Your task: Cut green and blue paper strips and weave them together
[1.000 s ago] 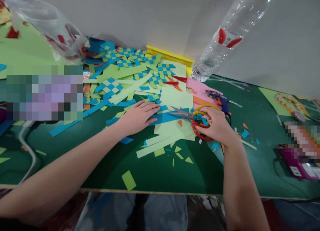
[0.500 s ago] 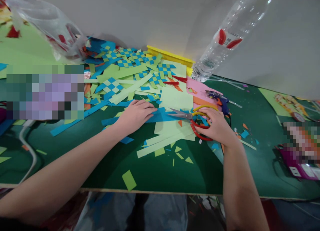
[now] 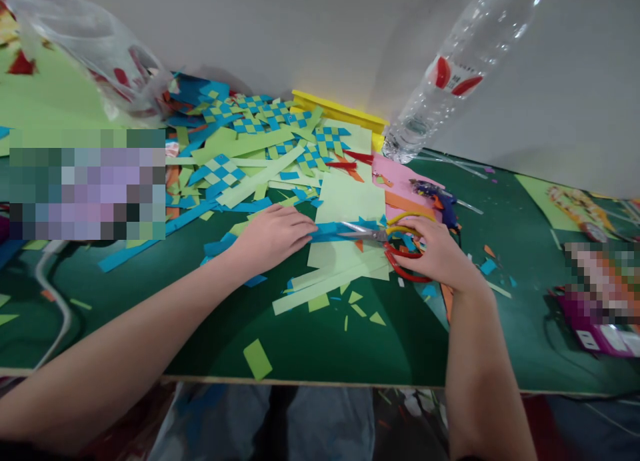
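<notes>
green tabletop (image 3: 320, 354): right hand (image 3: 443, 253) curled round scissors (image 3: 381, 235), left hand (image 3: 275, 238) pinching blue strip (image 3: 327, 233).

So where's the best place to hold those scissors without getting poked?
I'd grip the scissors by the yellow loop and red loop, coming from the right, as the right hand does: the loops sit on that side, while the blades point toward the left hand.
</notes>
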`<control>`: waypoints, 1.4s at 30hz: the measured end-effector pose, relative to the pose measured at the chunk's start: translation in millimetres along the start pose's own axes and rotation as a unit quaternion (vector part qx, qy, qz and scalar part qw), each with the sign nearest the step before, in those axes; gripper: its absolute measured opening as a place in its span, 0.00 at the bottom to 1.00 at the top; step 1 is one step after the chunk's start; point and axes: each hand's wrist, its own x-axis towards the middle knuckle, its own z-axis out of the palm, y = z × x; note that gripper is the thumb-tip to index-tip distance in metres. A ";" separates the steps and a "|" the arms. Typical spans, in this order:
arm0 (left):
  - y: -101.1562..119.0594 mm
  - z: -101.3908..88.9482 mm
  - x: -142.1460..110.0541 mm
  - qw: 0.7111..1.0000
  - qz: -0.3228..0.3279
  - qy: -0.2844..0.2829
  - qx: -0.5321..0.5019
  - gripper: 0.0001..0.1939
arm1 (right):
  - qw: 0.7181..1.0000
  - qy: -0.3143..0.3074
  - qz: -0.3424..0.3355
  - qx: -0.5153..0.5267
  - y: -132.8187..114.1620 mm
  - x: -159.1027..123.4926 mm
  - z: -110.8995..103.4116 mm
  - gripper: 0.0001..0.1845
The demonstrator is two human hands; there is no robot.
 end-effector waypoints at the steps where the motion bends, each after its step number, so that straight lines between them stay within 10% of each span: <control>1: -0.5 1.4 0.1 1.000 0.007 -0.008 -0.001 0.15 | 1.000 -0.005 -0.001 0.003 0.4 0.0 -0.3 0.25; 42: -7.9 15.1 3.4 0.998 -0.003 -0.056 -0.031 0.18 | 0.999 -0.026 -0.025 0.017 -2.6 1.8 1.9 0.26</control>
